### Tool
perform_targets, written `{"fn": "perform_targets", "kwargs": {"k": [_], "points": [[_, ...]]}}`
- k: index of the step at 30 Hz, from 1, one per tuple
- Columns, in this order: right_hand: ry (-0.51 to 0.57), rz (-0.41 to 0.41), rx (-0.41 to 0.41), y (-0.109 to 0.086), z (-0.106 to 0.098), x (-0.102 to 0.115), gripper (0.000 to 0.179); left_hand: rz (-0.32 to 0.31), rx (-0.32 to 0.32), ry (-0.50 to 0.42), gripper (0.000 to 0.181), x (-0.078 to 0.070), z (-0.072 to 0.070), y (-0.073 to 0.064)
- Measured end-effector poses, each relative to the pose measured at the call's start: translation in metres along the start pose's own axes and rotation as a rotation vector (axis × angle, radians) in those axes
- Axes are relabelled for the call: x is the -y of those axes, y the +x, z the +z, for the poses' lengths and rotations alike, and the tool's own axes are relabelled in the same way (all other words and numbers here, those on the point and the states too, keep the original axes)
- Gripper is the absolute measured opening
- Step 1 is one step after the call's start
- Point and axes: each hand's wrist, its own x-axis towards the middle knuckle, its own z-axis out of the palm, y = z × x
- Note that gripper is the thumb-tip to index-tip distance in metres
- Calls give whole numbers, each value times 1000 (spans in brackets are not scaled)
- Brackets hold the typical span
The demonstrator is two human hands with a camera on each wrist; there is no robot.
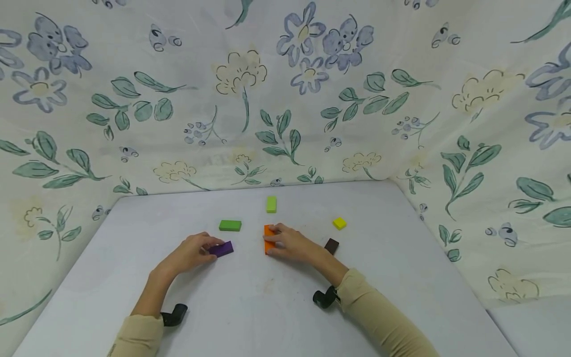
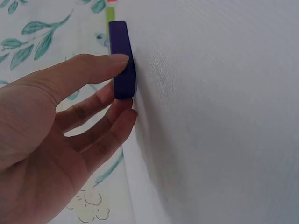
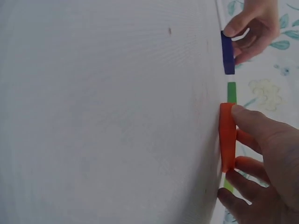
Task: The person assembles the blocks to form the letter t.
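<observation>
Here on the white bench (image 1: 250, 307), the left hand (image 1: 194, 252) pinches a purple block (image 1: 224, 249) left of centre! To its right, the right hand (image 1: 290, 243) grips an orange block (image 1: 268, 246), a dark brown block (image 1: 332, 245) beside that forearm. Farther out: green block (image 1: 230, 225) left, yellow block (image 1: 339, 223) right, lime block (image 1: 271, 204) farthest, before the floral cloth (image 1: 276, 124).

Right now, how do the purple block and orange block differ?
The left hand holds the purple block; the right hand holds the orange block. In the head view, the purple block lies slanted, nearly crosswise, while the orange block runs near to far. Both are oblong and partly covered by the hands.
</observation>
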Motion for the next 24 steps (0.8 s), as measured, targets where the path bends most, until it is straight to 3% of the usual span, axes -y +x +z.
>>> {"fn": "perform_targets", "kwargs": {"k": [24], "points": [[15, 36, -2, -1, 1, 2, 48, 43, -71, -21, 37, -4, 4, 17]]}}
